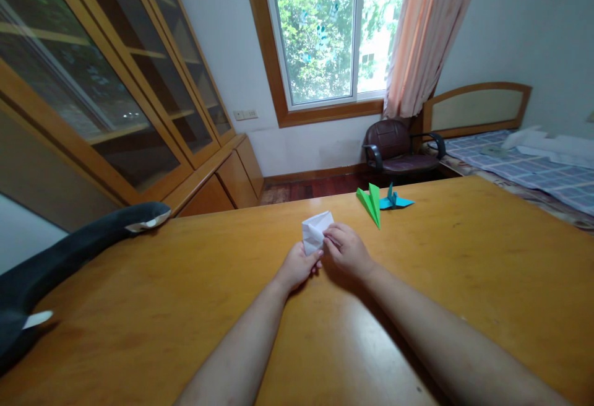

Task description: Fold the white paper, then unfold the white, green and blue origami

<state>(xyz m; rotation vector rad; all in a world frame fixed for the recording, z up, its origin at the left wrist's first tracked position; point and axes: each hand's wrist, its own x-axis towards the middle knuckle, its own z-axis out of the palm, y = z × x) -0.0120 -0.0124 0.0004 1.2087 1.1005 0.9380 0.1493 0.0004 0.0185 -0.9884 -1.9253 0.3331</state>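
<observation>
Left hand (297, 265) and right hand (347, 249) both pinch a folded white paper (316, 231), fingers closed on its lower edges, at table (139, 307) centre; green paper plane (371, 203) at one o'clock, just beside blue paper crane (395, 200)

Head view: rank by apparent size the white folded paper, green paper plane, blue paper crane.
1. white folded paper, held by left hand and right hand; it is also nearest the camera, so real size is unsure.
2. green paper plane
3. blue paper crane; close to the plane in size, ranking unsure.

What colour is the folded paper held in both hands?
The folded paper is white, seen in the head view.
</observation>
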